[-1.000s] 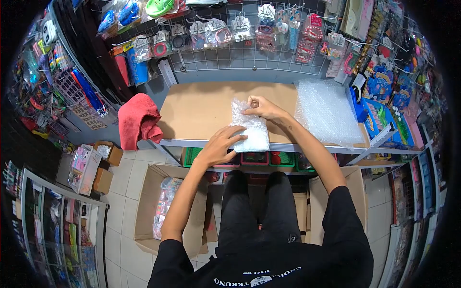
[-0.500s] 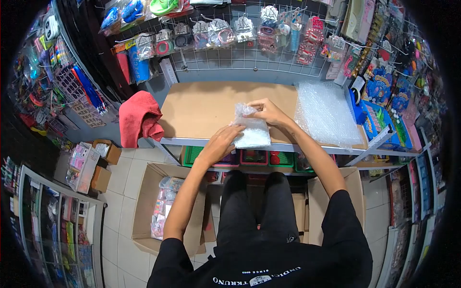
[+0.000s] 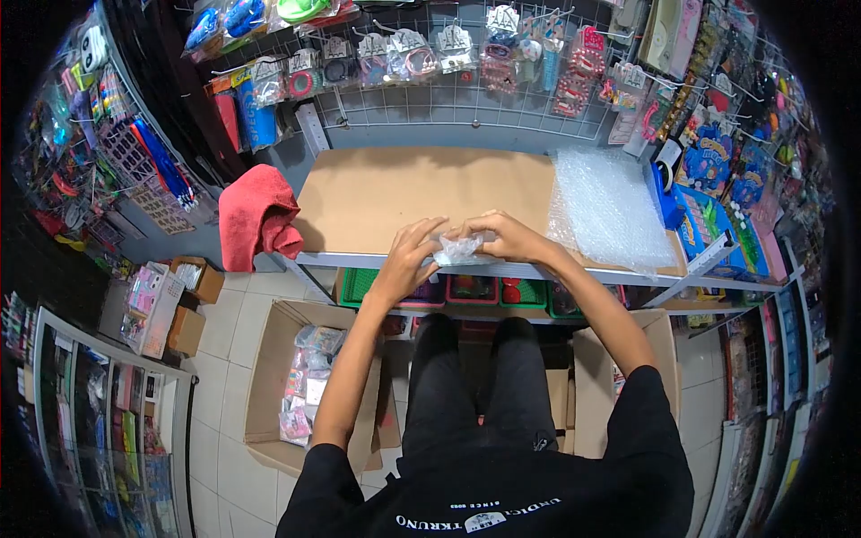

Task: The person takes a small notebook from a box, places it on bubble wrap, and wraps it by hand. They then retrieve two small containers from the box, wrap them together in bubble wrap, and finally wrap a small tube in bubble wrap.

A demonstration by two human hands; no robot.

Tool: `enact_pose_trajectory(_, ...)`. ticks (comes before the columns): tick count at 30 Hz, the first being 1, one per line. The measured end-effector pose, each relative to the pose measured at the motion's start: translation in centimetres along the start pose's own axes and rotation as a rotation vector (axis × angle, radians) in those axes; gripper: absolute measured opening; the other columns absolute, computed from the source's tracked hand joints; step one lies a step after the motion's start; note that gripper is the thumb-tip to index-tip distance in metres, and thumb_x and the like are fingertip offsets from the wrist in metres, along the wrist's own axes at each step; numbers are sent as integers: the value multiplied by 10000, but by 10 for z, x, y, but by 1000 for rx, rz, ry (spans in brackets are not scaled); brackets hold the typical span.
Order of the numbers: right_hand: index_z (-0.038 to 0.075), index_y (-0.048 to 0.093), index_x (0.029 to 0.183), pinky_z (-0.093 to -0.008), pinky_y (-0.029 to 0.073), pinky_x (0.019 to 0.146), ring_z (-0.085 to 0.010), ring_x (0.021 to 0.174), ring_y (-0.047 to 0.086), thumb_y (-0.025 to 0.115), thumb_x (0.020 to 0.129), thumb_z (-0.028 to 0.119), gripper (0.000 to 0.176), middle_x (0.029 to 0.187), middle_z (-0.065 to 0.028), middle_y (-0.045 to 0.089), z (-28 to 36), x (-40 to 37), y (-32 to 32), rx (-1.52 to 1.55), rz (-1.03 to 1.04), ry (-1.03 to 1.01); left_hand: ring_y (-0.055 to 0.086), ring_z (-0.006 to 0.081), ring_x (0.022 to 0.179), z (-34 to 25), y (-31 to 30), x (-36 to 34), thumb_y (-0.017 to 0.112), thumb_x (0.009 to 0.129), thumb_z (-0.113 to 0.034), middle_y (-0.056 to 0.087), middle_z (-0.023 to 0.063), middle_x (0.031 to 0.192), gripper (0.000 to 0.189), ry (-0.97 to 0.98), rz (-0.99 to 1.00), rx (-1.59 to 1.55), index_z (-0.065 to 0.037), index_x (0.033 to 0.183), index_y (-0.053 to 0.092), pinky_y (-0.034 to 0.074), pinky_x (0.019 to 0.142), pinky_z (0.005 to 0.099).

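A small package in clear bubble wrap [image 3: 459, 250] is held between both hands at the front edge of the brown cardboard-topped shelf [image 3: 377, 193]. My left hand [image 3: 411, 258] grips its left side, thumb underneath and fingers curved above. On the right side, my right hand [image 3: 504, 238] closes thumb and fingers on the wrap. The package is tilted so that its crumpled end faces me. What lies inside the wrap cannot be made out. To the right of my hands a flat sheet of bubble wrap [image 3: 605, 211] lies on the shelf.
A red cloth [image 3: 258, 220] hangs at the shelf's left end. Below stand a cardboard box with packaged goods [image 3: 260, 394] and another cardboard box [image 3: 659, 368] at right. Green and pink baskets [image 3: 360, 285] sit under the shelf. Hanging accessories [image 3: 408, 56] line the back grid.
The wrapped package has come closer to me and turned, its crumpled end now facing me. My left hand has risen to its side; my right hand has moved down with it.
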State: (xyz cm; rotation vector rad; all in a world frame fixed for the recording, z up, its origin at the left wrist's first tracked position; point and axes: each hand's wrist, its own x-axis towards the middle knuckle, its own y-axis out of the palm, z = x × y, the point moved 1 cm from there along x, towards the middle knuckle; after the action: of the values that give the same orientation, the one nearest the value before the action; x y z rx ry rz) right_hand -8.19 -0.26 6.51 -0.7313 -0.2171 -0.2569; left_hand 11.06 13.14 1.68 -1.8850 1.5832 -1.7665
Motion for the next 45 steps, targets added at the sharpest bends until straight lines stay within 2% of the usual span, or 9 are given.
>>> enact_pose_trajectory(5, 24, 675, 1083, -404, 456, 984, -304, 1172, 603, 619, 740, -14, 349, 1250, -118, 653, -6, -8, 6, 9, -10, -29, 536, 339, 1201, 2, 0, 0, 715, 703, -24, 588, 125, 1286, 287, -1, 64, -41, -6, 956, 581, 430, 1003, 449)
enact_pose_trajectory(11, 198, 663, 1215, -479, 278, 1117, -240, 1316, 480, 713, 800, 222, 419, 1430, -29, 522, 3, -36, 17, -367, -15, -102, 560, 347, 1161, 1, 1, 0, 684, 696, 13, 592, 144, 1241, 284, 13, 46, -25, 2, 957, 574, 464, 966, 435)
enact_pose_trajectory(17, 241, 593, 1296, -471, 349, 1110, -268, 1331, 467, 729, 765, 128, 560, 1442, -16, 506, -2, -50, 19, -719, -25, -168, 570, 331, 1149, -1, -5, 2, 700, 693, -26, 581, 154, 1227, 433, -161, 86, -214, -4, 1098, 549, 474, 955, 407)
enact_pose_trajectory(22, 230, 586, 1294, -474, 351, 1140, -280, 1359, 435, 699, 741, 24, 601, 1461, -13, 483, -13, -56, 16, -639, -43, -172, 560, 249, 1187, 8, -32, 11, 719, 736, -164, 574, 139, 1243, 577, -200, 174, -501, -6, 1253, 517, 447, 1001, 367)
enact_pose_trajectory(23, 230, 587, 1290, -475, 345, 1148, -281, 1362, 432, 694, 739, 16, 601, 1464, -12, 480, -15, -56, 17, -618, -44, -165, 562, 263, 1191, 10, -31, 9, 683, 817, -190, 584, 147, 1249, 499, -282, 174, -472, -9, 1264, 556, 442, 1012, 367)
enact_pose_trajectory(27, 187, 567, 1294, -474, 340, 1156, -279, 1348, 449, 689, 718, -18, 624, 1439, -15, 507, -16, -54, 21, -635, -80, -188, 606, 313, 1095, 2, -27, 26, 648, 852, -67, 618, 142, 1209, 253, -192, 248, -335, -1, 1096, 655, 481, 939, 388)
enact_pose_trajectory(36, 98, 523, 1200, -463, 382, 1133, -329, 1277, 505, 677, 732, -34, 510, 1414, -97, 513, -23, -55, 22, -523, -163, -177, 599, 298, 1123, 13, -12, 11, 705, 790, -20, 629, 131, 1229, 135, -173, 178, -362, 31, 847, 594, 501, 901, 403)
enact_pose_trajectory(42, 79, 567, 1127, -439, 444, 1073, -364, 1267, 506, 675, 725, -57, 438, 1428, -109, 499, -14, -58, 19, -442, -138, -83, 517, 354, 1257, -2, -19, 12, 711, 770, -55, 585, 140, 1318, 237, 165, 210, -103, 3, 964, 588, 414, 1082, 462)
enact_pose_trajectory(45, 74, 625, 1105, -434, 479, 1024, -369, 1253, 521, 689, 700, -82, 438, 1390, -120, 536, -14, -59, 18, -349, -165, -91, 563, 332, 1173, 1, -10, 12, 732, 763, -75, 615, 136, 1226, 331, 139, 193, -83, -11, 1058, 597, 405, 1097, 477)
